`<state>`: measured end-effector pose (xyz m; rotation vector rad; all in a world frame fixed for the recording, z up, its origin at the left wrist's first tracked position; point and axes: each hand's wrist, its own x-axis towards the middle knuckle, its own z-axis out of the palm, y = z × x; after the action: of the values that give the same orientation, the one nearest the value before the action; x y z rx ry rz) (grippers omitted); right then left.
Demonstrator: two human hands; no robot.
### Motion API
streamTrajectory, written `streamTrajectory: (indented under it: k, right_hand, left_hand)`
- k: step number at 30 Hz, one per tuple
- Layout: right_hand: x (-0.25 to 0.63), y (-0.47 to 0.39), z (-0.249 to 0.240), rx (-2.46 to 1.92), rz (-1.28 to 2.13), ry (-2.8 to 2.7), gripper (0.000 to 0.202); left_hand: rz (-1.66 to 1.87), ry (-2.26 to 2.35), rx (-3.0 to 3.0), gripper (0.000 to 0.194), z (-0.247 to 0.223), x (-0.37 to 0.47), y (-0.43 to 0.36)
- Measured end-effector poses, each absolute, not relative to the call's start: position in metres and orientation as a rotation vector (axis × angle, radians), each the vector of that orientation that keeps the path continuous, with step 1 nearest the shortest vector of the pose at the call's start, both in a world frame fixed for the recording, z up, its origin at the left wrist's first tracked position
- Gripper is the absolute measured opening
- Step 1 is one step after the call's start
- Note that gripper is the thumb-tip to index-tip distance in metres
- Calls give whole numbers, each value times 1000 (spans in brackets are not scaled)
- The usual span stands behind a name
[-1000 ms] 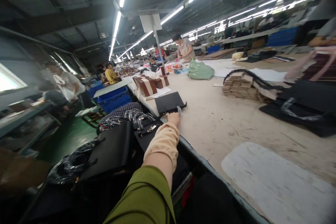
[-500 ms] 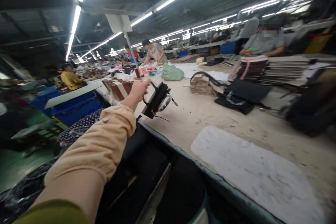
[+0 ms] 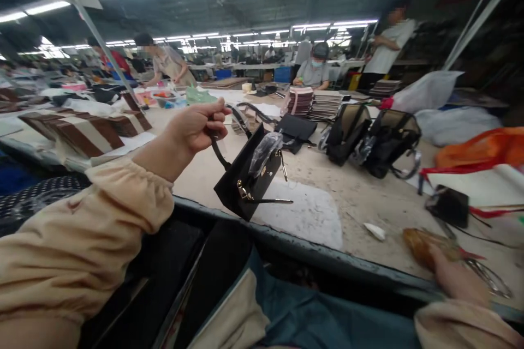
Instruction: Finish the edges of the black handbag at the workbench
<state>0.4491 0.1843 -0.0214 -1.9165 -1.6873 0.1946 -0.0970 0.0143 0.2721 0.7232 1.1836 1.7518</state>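
closed around the curved handle: left hand (image 3: 195, 130), fist shut, carrying a small black leather handbag with gold clasp hardware (image 3: 245, 181). bag now off the counter (image 3: 360, 196), hanging tilted above its near edge; half a second back, held farther along the same edge; a second back, lying flat on the surface with fingers just arriving at it. lifted and brought closer, then, so judged as picked up for handling rather than left in stock. clear plastic wrap (image 3: 265, 150) bunched around the upper front of the bag. thin strap ends sticking out sideways from the body.

right hand (image 3: 458, 278), low at the right, resting on the counter edge against a brown rounded item (image 3: 426, 244); blurred, so cannot tell whether fingers are closed on it.

also present:
- white rectangular mat (image 3: 311, 212) on the counter, just behind the hanging bag.
- two open black tote bags (image 3: 372, 139) standing upright farther back.
- brown-and-cream striped pieces (image 3: 82, 133) stacked to the left.
- orange plastic sheet (image 3: 483, 147) at far right.
- other people at work beyond, across the counter.
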Motion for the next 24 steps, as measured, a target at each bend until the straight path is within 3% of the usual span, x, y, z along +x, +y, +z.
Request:
streamTrajectory:
  k: [4, 8, 11, 15, 17, 21, 24]
  right_hand:
    - [458, 186, -22, -2184, 413, -1675, 60]
    - [433, 158, 7, -2217, 368, -1755, 49]
    - [388, 109, 47, -1780, 192, -1767, 40]
    - [294, 32, 102, -1009, 366, -1958, 23]
    - [245, 12, 112, -774, 372, -2148, 28]
    - [195, 5, 96, -843, 111, -2351, 43]
    - [188, 16, 75, -901, 108, -2328, 26]
  left_hand:
    - [1660, 1067, 726, 19, 266, -53, 27]
    - [1632, 1030, 750, 17, 256, -25, 34]
    - [1624, 1054, 750, 19, 248, -11, 36]
    - [1610, 1045, 822, 24, 237, 3, 40]
    - [1621, 1024, 854, 23, 230, 8, 43]
    - [1629, 942, 882, 20, 218, 26, 35]
    - [1531, 933, 918, 29, 209, 45, 24]
